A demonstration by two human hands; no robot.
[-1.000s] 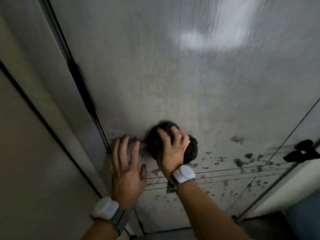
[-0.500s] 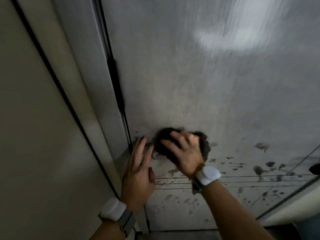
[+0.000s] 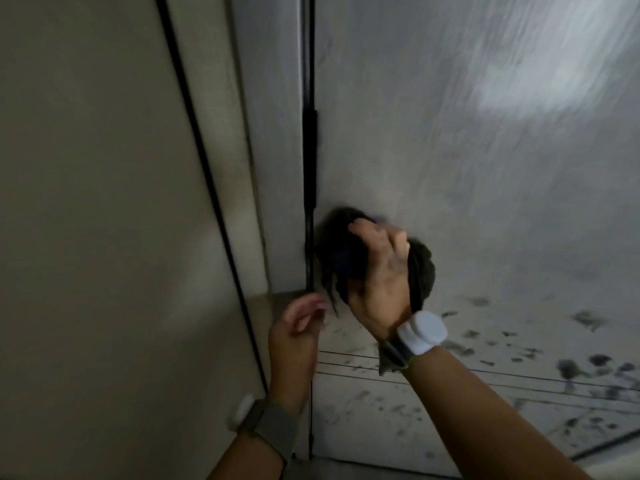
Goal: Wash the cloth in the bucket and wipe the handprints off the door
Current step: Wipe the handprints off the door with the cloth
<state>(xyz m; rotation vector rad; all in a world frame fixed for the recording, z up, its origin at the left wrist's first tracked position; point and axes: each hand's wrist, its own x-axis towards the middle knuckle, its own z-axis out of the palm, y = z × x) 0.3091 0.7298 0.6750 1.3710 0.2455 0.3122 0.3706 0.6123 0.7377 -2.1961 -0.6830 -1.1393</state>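
R hand (image 3: 379, 271) grips cloth (image 3: 341, 261) against door (image 3: 467, 202) nr hinge.

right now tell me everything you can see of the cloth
The cloth is dark, almost black, and bunched into a soft crumpled wad, with a few loose strands hanging from its lower edge. It looks like limp fabric; whether it is wet cannot be told. The right hand grips it, fingers curled over its top, and holds it against the grey door, close beside the door's dark hinge edge. Part of it bulges out to the right of the hand. The left hand is below it, not touching.
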